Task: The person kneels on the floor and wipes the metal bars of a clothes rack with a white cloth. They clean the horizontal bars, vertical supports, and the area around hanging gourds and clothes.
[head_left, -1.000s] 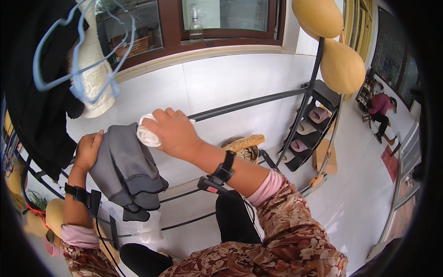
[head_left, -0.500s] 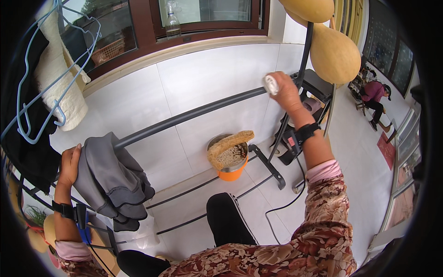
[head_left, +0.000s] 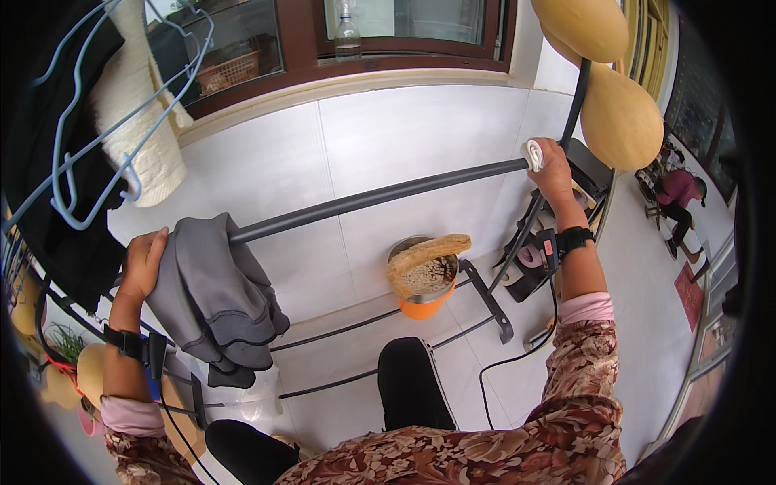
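Note:
A dark grey rail [head_left: 380, 194] runs across in front of me. My left hand [head_left: 145, 260] is closed around its left end, right beside a grey garment [head_left: 214, 295] draped over it. My right hand [head_left: 556, 174] is closed on a small rolled white cloth [head_left: 533, 155] at the rail's right end, close to the upright post [head_left: 576, 105]. The fingers of both hands are partly hidden behind what they grip.
An orange bucket [head_left: 422, 307] with pale grains and a dried loofah [head_left: 428, 255] stands below the rail. Blue hangers [head_left: 77, 212] and a white towel [head_left: 137, 121] hang at the left. Yellow gourds [head_left: 621, 117] hang at the right. A person [head_left: 677, 192] sits farther off.
My right hand has moved right along the rail with the white cloth, closer to the post. My left hand stays beside the grey garment. The whole view has shifted somewhat.

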Action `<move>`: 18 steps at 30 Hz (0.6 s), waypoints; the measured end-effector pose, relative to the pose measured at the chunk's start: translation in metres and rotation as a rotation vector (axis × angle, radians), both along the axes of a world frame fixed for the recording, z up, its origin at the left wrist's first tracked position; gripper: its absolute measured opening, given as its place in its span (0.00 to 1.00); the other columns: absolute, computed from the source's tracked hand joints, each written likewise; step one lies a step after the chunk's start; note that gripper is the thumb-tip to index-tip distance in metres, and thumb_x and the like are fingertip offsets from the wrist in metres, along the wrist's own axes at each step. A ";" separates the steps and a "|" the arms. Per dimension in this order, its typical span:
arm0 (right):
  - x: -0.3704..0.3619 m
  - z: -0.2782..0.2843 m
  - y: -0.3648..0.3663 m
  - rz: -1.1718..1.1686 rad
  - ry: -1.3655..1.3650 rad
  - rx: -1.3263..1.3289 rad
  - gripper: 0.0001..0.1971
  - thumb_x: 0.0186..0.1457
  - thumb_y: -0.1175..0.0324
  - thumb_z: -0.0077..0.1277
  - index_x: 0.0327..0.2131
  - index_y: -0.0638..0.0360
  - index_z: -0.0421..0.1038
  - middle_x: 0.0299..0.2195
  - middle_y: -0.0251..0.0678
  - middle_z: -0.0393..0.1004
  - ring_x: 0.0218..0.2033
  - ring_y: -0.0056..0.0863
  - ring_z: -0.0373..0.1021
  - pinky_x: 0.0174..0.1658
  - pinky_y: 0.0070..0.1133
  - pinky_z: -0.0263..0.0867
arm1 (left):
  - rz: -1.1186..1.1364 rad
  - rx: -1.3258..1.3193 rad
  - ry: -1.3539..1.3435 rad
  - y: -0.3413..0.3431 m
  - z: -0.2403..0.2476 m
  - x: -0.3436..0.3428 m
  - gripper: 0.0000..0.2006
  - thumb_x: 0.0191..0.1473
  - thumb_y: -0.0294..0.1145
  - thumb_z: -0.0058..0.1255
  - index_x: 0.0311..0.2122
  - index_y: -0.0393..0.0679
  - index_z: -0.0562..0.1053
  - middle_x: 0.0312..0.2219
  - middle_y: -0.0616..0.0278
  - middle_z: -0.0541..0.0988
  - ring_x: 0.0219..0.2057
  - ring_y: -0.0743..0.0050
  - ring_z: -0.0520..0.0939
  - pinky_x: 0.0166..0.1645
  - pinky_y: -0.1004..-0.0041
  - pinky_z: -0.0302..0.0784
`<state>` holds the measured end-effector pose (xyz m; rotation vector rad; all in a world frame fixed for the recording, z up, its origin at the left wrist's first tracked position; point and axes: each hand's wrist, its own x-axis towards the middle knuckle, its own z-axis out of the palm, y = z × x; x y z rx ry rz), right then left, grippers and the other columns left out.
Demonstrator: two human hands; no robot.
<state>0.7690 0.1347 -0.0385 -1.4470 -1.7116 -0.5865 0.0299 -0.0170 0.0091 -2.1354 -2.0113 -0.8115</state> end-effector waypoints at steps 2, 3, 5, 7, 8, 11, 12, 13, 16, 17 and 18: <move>-0.020 0.004 -0.007 -0.026 0.009 -0.036 0.29 0.36 0.82 0.65 0.47 0.51 0.74 0.45 0.38 0.75 0.47 0.47 0.71 0.53 0.35 0.69 | 0.019 0.001 0.005 -0.001 0.001 0.002 0.30 0.66 0.54 0.37 0.29 0.32 0.74 0.24 0.36 0.74 0.29 0.34 0.74 0.39 0.55 0.70; -0.036 0.004 -0.012 0.010 0.009 -0.016 0.29 0.36 0.81 0.65 0.47 0.51 0.74 0.44 0.38 0.75 0.46 0.47 0.71 0.52 0.36 0.69 | 0.039 0.001 0.007 -0.001 0.001 0.003 0.31 0.66 0.54 0.37 0.29 0.32 0.74 0.24 0.36 0.74 0.29 0.34 0.75 0.39 0.55 0.70; -0.078 0.004 -0.024 0.051 -0.002 -0.010 0.29 0.35 0.79 0.68 0.46 0.52 0.74 0.44 0.39 0.75 0.46 0.46 0.71 0.51 0.36 0.69 | 0.048 -0.004 0.005 -0.001 0.002 0.006 0.31 0.65 0.56 0.37 0.29 0.32 0.75 0.25 0.36 0.76 0.30 0.33 0.77 0.40 0.54 0.71; -0.130 0.007 -0.039 0.149 -0.046 -0.026 0.30 0.37 0.74 0.70 0.48 0.52 0.72 0.44 0.40 0.74 0.47 0.46 0.71 0.52 0.36 0.68 | 0.073 -0.007 -0.003 -0.002 0.003 0.008 0.32 0.65 0.56 0.37 0.30 0.32 0.76 0.25 0.36 0.76 0.30 0.33 0.77 0.41 0.54 0.71; -0.161 0.007 -0.048 0.172 -0.060 -0.049 0.32 0.36 0.71 0.71 0.49 0.52 0.72 0.45 0.41 0.73 0.47 0.47 0.70 0.52 0.37 0.67 | 0.078 -0.018 -0.008 -0.002 0.003 0.009 0.32 0.65 0.56 0.38 0.30 0.31 0.76 0.26 0.35 0.77 0.31 0.33 0.77 0.42 0.55 0.72; -0.257 0.004 -0.077 0.336 -0.106 0.009 0.38 0.37 0.62 0.72 0.55 0.50 0.68 0.51 0.47 0.69 0.50 0.49 0.68 0.55 0.40 0.63 | 0.064 -0.031 -0.052 -0.003 0.004 0.011 0.31 0.65 0.55 0.39 0.31 0.30 0.75 0.26 0.34 0.76 0.31 0.33 0.77 0.43 0.55 0.72; -0.287 0.004 -0.087 0.404 -0.122 0.019 0.40 0.39 0.59 0.71 0.58 0.50 0.66 0.53 0.49 0.68 0.50 0.49 0.66 0.55 0.40 0.62 | 0.027 -0.026 -0.086 -0.003 0.005 0.011 0.30 0.65 0.54 0.41 0.31 0.29 0.75 0.26 0.34 0.76 0.30 0.34 0.76 0.44 0.56 0.73; -0.316 0.004 -0.097 0.495 -0.142 0.068 0.41 0.41 0.56 0.70 0.61 0.51 0.64 0.55 0.50 0.66 0.50 0.48 0.65 0.56 0.40 0.61 | 0.037 -0.049 -0.108 -0.003 0.004 0.011 0.29 0.66 0.53 0.41 0.32 0.29 0.75 0.27 0.34 0.77 0.30 0.37 0.77 0.44 0.57 0.73; -0.392 0.005 -0.120 0.659 -0.190 0.074 0.39 0.42 0.59 0.69 0.60 0.52 0.67 0.56 0.52 0.66 0.50 0.48 0.65 0.56 0.39 0.61 | 0.060 -0.055 -0.085 -0.006 0.003 0.011 0.31 0.66 0.55 0.40 0.33 0.29 0.77 0.28 0.35 0.79 0.32 0.39 0.80 0.46 0.58 0.74; -0.412 0.006 -0.124 0.699 -0.209 0.083 0.37 0.42 0.60 0.68 0.59 0.52 0.68 0.54 0.51 0.67 0.50 0.47 0.65 0.55 0.39 0.61 | 0.070 -0.056 -0.076 -0.006 0.004 0.012 0.32 0.66 0.56 0.39 0.33 0.30 0.77 0.28 0.35 0.79 0.32 0.40 0.80 0.46 0.58 0.74; -0.427 0.008 -0.127 0.728 -0.230 0.082 0.36 0.42 0.61 0.68 0.57 0.53 0.69 0.53 0.50 0.68 0.49 0.47 0.66 0.54 0.38 0.62 | 0.058 -0.050 -0.092 -0.006 0.004 0.012 0.33 0.65 0.57 0.38 0.34 0.30 0.78 0.29 0.36 0.80 0.33 0.40 0.81 0.46 0.58 0.74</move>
